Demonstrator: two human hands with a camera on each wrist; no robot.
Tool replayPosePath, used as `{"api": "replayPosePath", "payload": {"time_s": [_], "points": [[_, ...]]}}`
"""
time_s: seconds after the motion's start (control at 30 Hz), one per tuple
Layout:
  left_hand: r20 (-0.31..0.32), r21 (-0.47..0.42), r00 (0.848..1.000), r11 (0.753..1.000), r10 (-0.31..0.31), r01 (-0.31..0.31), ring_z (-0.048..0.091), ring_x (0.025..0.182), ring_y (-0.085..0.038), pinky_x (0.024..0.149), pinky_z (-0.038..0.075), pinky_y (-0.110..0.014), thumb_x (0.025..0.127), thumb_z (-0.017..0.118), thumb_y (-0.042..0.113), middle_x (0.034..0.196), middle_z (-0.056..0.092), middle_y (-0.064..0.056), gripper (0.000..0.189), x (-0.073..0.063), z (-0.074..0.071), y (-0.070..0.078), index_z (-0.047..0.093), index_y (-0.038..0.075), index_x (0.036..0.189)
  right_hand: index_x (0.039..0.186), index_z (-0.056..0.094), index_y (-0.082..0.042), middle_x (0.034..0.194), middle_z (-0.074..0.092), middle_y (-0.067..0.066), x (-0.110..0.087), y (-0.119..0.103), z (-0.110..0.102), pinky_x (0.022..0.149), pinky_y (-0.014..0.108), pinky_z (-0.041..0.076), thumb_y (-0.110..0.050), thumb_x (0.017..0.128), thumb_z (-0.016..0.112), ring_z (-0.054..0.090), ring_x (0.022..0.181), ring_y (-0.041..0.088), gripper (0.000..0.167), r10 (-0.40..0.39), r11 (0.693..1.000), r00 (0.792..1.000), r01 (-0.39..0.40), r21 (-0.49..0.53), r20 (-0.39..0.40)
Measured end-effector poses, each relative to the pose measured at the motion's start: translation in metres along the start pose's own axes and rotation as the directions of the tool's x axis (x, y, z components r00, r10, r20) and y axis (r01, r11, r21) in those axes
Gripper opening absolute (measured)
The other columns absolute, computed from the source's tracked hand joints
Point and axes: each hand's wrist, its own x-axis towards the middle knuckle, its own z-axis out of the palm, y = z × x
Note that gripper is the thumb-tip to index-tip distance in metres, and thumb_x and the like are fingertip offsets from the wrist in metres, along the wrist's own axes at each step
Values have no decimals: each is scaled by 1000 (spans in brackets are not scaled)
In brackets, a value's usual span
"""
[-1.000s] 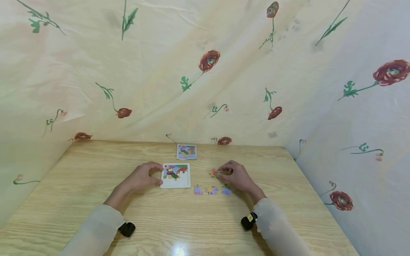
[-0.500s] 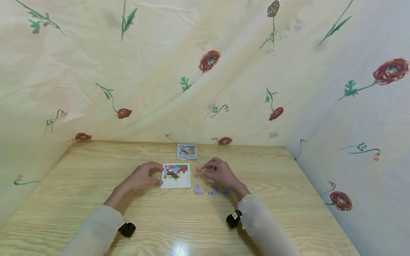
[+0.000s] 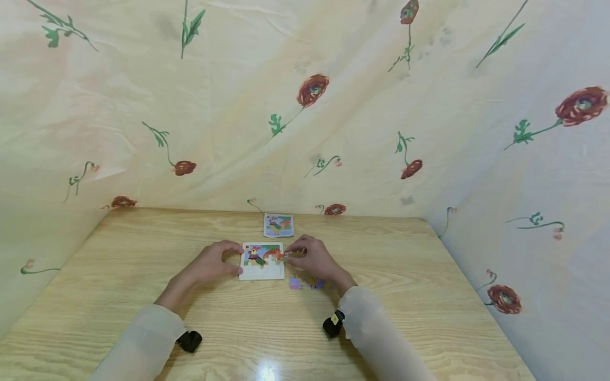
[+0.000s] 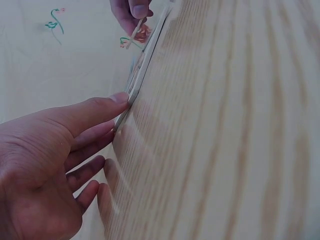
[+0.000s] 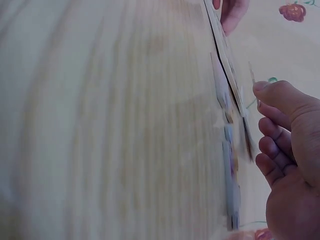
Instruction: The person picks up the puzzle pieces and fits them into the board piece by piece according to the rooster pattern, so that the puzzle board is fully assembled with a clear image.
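Observation:
A jigsaw puzzle tray (image 3: 261,272) with a white frame lies on the table, its upper part filled with a colourful rooster picture and its lower part bare white. My left hand (image 3: 213,263) holds the tray's left edge, thumb at the lower corner and fingers higher up. Between thumb and fingertips my right hand (image 3: 312,259) pinches a puzzle piece (image 3: 280,257) at the tray's right edge. In the right wrist view the piece (image 5: 253,75) shows edge-on, above the tray. Several loose purple and yellow puzzle pieces (image 3: 296,283) lie below the right hand, which partly covers them.
Behind the tray lies a square picture card (image 3: 278,225) with the same rooster. A flower-printed cloth (image 3: 229,106) hangs along the back and sides of the wooden table (image 3: 257,328).
My right hand has moved left with the puzzle piece, from over the table to the tray's right edge. The left hand and the tray have stayed in place.

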Motion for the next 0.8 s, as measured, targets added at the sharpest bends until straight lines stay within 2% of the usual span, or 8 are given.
{"api": "replayPosePath", "payload": {"time_s": [0.8], "points": [[-2,13,1000,1000,-1,1,39,148,-46,121,31,-66,88,83,23,152,54,-18,46,0,0,-1,68,11,129,114,78,-10,111,67,3,13,-3,14,72,23,51,-21,93,77,57,86,11,23,8,1000,996,-8,-1,94]]}}
